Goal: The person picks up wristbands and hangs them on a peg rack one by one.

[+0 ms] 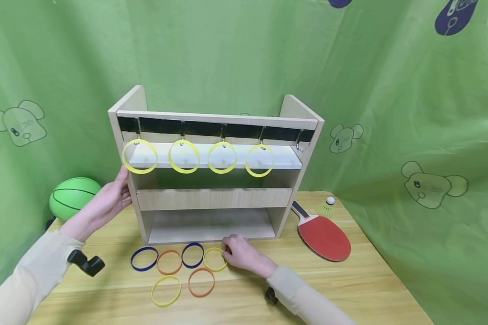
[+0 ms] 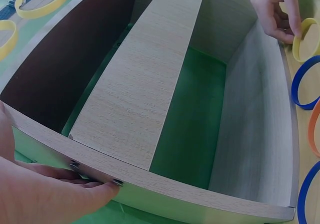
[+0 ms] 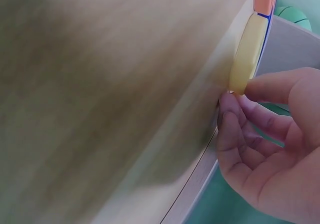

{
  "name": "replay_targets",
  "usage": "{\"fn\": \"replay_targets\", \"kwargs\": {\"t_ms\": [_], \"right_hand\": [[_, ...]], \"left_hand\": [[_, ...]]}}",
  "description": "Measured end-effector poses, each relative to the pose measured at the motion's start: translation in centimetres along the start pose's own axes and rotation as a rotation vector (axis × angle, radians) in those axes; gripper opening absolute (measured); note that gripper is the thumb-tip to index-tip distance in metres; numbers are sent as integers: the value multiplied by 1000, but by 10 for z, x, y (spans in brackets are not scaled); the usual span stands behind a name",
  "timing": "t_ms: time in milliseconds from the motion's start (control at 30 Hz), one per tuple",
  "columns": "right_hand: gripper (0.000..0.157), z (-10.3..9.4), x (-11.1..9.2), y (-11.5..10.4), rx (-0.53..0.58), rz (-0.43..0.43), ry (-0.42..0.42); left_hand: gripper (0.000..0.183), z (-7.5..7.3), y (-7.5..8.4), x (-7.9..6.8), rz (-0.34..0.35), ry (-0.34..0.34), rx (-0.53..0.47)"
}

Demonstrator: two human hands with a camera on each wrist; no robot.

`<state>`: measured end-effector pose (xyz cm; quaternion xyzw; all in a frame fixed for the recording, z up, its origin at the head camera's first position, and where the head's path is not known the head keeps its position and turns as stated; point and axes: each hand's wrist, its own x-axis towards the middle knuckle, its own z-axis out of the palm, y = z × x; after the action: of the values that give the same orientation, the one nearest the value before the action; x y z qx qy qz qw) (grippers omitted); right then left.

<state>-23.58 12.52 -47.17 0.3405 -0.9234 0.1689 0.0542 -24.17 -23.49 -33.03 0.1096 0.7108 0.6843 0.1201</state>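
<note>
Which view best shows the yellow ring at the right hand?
The head view: nearly the whole yellow ring shows by the right hand. The left wrist view crops it; the right wrist view shows it close but edge-on.

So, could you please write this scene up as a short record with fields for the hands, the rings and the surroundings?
left hand: against the outer left side of the shelf
right hand: pinching the edge of a yellow ring on the table
hooks: five, the rightmost bare, the others bearing one hanging ring each, all yellow
table rings: two blue, two orange, two yellow
left of shelf: green ball
right of shelf: red paddle, shuttlecock
backdrop: green curtain
</note>
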Motion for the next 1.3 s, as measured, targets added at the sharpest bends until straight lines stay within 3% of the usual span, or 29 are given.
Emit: {"fn": "replay_targets", "kwargs": {"t_ms": [400,633,867,1300], "right_hand": [[7,-18,-4,5,116,44,24],[6,-45,-15,7,107,6,97],[6,-91,-25,6,7,2,221],[7,-204,-39,-6,-63,-97,497]], "left_hand": [[93,-1,1,0,3,1,5],[94,-2,0,1,3,-3,3],[94,-2,0,1,6,-5,5],[97,-1,0,2,-16,-8,15]]}}
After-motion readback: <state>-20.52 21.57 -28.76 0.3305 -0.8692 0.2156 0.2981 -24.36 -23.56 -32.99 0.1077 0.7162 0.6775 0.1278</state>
